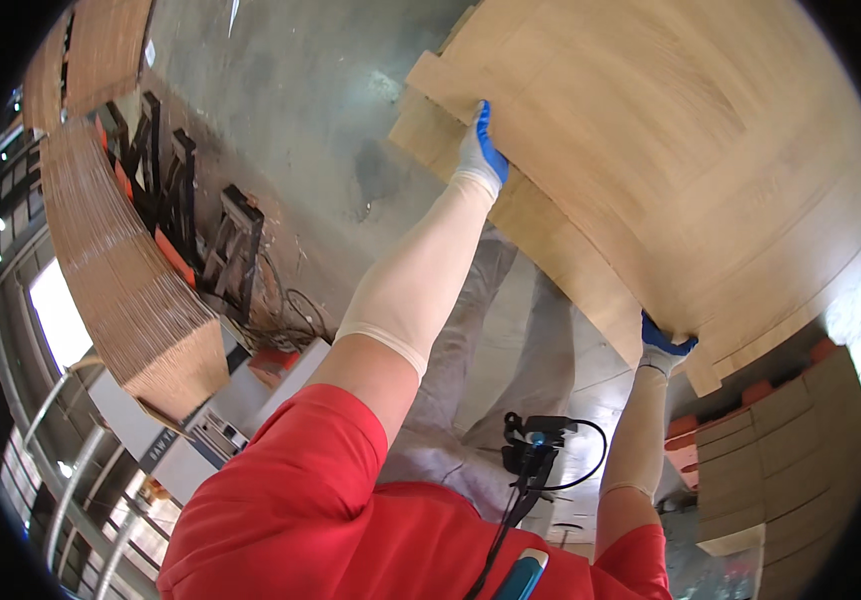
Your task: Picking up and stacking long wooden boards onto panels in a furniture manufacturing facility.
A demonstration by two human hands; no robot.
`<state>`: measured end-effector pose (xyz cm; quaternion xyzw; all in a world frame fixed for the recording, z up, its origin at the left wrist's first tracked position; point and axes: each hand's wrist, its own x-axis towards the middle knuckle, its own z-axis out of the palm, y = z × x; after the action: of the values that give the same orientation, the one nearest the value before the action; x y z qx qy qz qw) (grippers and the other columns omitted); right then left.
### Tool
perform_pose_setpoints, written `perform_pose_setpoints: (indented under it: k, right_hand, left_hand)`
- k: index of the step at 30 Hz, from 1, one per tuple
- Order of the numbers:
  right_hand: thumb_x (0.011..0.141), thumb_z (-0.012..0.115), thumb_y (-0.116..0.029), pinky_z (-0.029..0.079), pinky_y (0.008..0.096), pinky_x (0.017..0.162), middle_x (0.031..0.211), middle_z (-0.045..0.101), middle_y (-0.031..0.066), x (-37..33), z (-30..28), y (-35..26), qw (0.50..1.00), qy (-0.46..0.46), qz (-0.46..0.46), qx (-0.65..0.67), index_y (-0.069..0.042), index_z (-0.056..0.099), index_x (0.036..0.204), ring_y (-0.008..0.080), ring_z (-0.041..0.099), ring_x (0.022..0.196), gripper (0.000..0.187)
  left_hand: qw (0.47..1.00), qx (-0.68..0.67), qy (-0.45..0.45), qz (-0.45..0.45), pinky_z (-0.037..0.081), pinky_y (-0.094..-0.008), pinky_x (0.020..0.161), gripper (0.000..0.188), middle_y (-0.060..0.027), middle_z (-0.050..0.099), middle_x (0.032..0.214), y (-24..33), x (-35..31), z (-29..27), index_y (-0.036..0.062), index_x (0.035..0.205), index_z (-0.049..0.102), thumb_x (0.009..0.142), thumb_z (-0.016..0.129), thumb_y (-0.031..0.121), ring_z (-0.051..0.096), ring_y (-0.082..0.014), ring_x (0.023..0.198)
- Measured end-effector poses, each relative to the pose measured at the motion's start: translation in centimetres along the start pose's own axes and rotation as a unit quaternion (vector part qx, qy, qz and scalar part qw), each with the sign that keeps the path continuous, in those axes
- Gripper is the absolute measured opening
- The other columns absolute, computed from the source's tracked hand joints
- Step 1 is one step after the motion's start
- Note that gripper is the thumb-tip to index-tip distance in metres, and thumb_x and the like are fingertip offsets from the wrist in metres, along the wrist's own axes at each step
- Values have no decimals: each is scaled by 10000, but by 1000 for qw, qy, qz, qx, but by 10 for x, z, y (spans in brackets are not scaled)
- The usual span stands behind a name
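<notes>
A large flat brown cardboard sheet point(670, 150) fills the upper right in front of me. My left hand point(483, 148), in a blue and white glove, grips its near edge toward the left, with the thumb along the edge. Farther right, my right hand point(665, 345), gloved alike, is closed on the near edge too. The fingers of both hands are partly hidden by the board. More cardboard point(570, 265) shows below the sheet's near edge, sticking out toward me; whether it is separate or part of the same blank I cannot tell.
At the left stands a tall bundle of flattened cardboard point(135, 270), beside black metal brackets point(235, 245) and cables. A white cabinet point(170, 440) and metal rails point(80, 490) are at lower left. More stacked cardboard point(780, 450) sits at lower right. A small black device point(535, 445) hangs at my waist.
</notes>
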<state>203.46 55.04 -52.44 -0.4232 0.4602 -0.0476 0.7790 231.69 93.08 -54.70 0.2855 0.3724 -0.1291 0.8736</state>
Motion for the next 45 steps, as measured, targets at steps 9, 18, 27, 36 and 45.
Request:
perform_pose_setpoints:
  k: [9, 18, 27, 36, 45]
  right_hand:
    - [885, 608, -406, 402, 586, 1054, 1447, 472, 167, 6, -17, 13, 992, 26, -13, -125, -54, 444, 1417, 353, 457, 1319, 658]
    - [822, 708, -284, 518, 475, 932, 1262, 636, 139, -10, -11, 2, 991, 87, 40, 89, -64, 584, 1284, 300, 633, 1116, 527]
    - [924, 475, -493, 408, 541, 1038, 1337, 580, 92, -15, -126, -14, 902, 270, -3, 337, -139, 539, 1308, 303, 497, 1287, 526]
    - [974, 448, -371, 436, 497, 1051, 1338, 581, 99, 4, -268, 25, 902, 260, 46, 341, -137, 535, 1318, 288, 548, 1236, 425]
    - [975, 459, -357, 492, 492, 997, 1264, 624, 69, -56, -245, 59, 894, 371, 66, 241, -155, 560, 1274, 282, 602, 1152, 375]
  left_hand:
    - [999, -48, 18, -6, 364, -423, 1108, 533, -83, 535, 1387, 19, -9, -10, 101, 1363, 490, 943, 594, 411, 489, -268, 1284]
    - [989, 143, 26, 8, 241, -535, 1143, 898, -98, 293, 1565, 29, 5, -40, 172, 1525, 271, 866, 393, 770, 307, -330, 1416]
    - [942, 281, 175, 46, 264, -608, 1125, 759, -80, 315, 1502, 103, 27, -23, 250, 1475, 317, 904, 346, 749, 307, -329, 1399]
    - [946, 278, 169, 10, 344, -435, 1128, 762, -129, 480, 1429, 98, 54, -87, 63, 1344, 493, 936, 352, 690, 452, -287, 1315]
    - [917, 382, 116, 6, 422, -420, 1053, 343, -126, 618, 1233, 164, -30, -168, 15, 1248, 559, 990, 455, 215, 570, -274, 1175]
